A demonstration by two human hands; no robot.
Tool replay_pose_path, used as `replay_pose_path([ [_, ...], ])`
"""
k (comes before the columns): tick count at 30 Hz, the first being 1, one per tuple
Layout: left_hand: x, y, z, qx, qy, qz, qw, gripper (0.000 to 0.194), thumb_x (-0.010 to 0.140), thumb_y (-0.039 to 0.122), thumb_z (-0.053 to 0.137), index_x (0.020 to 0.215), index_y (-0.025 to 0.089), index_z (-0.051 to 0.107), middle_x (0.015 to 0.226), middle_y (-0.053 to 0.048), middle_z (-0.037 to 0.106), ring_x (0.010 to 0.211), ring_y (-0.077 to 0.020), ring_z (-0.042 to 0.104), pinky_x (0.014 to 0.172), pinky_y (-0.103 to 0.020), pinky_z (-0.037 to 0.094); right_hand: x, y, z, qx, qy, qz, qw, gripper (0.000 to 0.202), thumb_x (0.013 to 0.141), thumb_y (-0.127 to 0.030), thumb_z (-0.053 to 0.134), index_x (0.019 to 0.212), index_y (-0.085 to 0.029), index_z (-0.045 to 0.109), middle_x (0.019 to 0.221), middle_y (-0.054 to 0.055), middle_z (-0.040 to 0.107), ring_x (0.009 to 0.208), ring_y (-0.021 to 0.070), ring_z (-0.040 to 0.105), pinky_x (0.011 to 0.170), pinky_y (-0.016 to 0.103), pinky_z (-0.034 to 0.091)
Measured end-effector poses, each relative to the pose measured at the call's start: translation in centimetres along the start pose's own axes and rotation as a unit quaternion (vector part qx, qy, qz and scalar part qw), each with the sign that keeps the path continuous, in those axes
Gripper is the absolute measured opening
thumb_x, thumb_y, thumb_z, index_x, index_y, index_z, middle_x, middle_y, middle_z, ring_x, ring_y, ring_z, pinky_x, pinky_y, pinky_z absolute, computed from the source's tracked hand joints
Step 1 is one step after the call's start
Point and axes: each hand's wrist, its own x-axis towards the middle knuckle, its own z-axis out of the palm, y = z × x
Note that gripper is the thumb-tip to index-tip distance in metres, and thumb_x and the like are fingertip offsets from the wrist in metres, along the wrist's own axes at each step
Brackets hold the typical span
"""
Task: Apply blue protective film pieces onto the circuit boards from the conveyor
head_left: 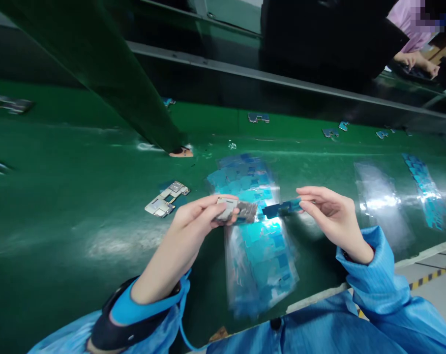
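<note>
Between the thumb and fingers of my left hand is a grey circuit board, its free end pointing right. My right hand pinches one end of a thin dark blue strip, whose other end reaches left, close to the board. Beneath both lie clear plastic sheets with blue film pieces on the green table. Another circuit board rests on the table, left of my left hand.
A dark green post slants down to the table. Small boards line the back edge. To the right lie a clear sheet and more blue film pieces. Another person's hands show at the top right.
</note>
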Motion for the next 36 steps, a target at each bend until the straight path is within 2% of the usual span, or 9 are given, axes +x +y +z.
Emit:
replay_pose_path([
  [3,-0.3,-0.3,0.7,0.035,0.001,0.011,0.999,0.025,0.076,0.037,0.071,0.091,0.018,0.075,0.093,-0.004,0.075,0.087,-0.0186,0.064,0.077,-0.025,0.049,-0.1,0.0,-0.1,0.009,-0.008,0.016,1.000,0.011,0.083,-0.018,0.066,0.094,-0.019,0.069,0.084,0.002,0.072,0.069,0.0117,0.069,0.065,0.023,0.059],
  [5,-0.5,-0.5,1.2,0.051,0.015,0.013,0.998,0.031,0.077,0.038,0.071,0.098,0.016,0.074,0.094,-0.005,0.076,0.087,-0.0189,0.065,0.077,-0.025,0.050,-0.1,0.0,-0.1,0.015,-0.018,0.021,1.000,0.006,0.084,-0.018,0.065,0.089,-0.019,0.067,0.083,0.002,0.070,0.071,0.0117,0.067,0.067,0.024,0.058],
  [9,-1.1,-0.7,1.9,0.026,0.021,0.019,0.999,0.042,0.077,0.036,0.073,0.114,0.018,0.068,0.089,-0.002,0.079,0.082,-0.0159,0.069,0.077,-0.023,0.054,0.0,-0.3,-0.2,-0.012,-0.035,-0.005,0.999,0.006,0.084,-0.015,0.064,0.086,-0.020,0.066,0.091,0.003,0.069,0.090,0.0155,0.065,0.084,0.031,0.052],
  [13,-1.5,-1.1,2.2,-0.014,-0.010,0.029,0.999,0.033,0.079,0.033,0.072,0.111,0.024,0.069,0.093,0.001,0.079,0.084,-0.0138,0.071,0.077,-0.020,0.058,0.0,-0.7,0.0,-0.023,-0.009,-0.019,1.000,0.010,0.081,-0.012,0.067,0.084,-0.021,0.069,0.084,0.002,0.069,0.084,0.0143,0.064,0.079,0.028,0.052],
  [16,-1.7,-1.2,2.4,-0.040,-0.031,0.038,0.998,0.025,0.080,0.029,0.072,0.105,0.027,0.072,0.083,0.004,0.079,0.081,-0.0138,0.073,0.074,-0.020,0.060,0.0,-0.8,0.2,0.027,0.012,0.035,0.999,0.012,0.077,-0.011,0.070,0.081,-0.022,0.071,0.077,-0.001,0.070,0.071,0.0112,0.066,0.065,0.022,0.055],
  [20,-1.9,-0.6,2.6,-0.043,-0.047,0.034,0.997,0.018,0.079,0.024,0.071,0.097,0.026,0.075,0.081,0.003,0.079,0.078,-0.0148,0.074,0.068,-0.019,0.061,0.2,-0.3,0.7,0.089,0.013,0.112,0.990,0.011,0.072,-0.012,0.075,0.078,-0.022,0.073,0.073,-0.002,0.073,0.065,0.0104,0.068,0.062,0.019,0.058],
  [27,-2.1,-0.1,2.5,-0.015,-0.086,0.029,0.996,0.031,0.075,0.018,0.072,0.105,0.025,0.073,0.093,-0.001,0.079,0.086,-0.0202,0.074,0.076,-0.025,0.061,0.2,-0.4,1.8,0.088,0.017,0.146,0.985,0.010,0.069,-0.013,0.076,0.076,-0.021,0.074,0.068,-0.002,0.074,0.061,0.0096,0.068,0.059,0.017,0.059],
  [30,-2.3,-0.3,2.5,0.000,-0.076,0.028,0.997,0.037,0.071,0.019,0.074,0.107,0.024,0.073,0.096,-0.004,0.078,0.089,-0.0251,0.074,0.080,-0.033,0.061,0.2,-0.5,2.0,0.067,0.028,0.142,0.987,0.009,0.070,-0.014,0.076,0.076,-0.021,0.073,0.069,-0.002,0.074,0.061,0.0110,0.069,0.059,0.019,0.060],
  [36,-2.7,-0.4,2.8,0.035,-0.049,-0.004,0.998,0.044,0.065,0.024,0.075,0.109,0.023,0.073,0.082,-0.006,0.078,0.078,-0.0281,0.074,0.066,-0.036,0.063,0.2,-0.6,2.1,0.039,0.032,0.127,0.991,0.009,0.071,-0.014,0.075,0.076,-0.022,0.074,0.071,-0.001,0.074,0.063,0.0120,0.070,0.061,0.021,0.061],
])
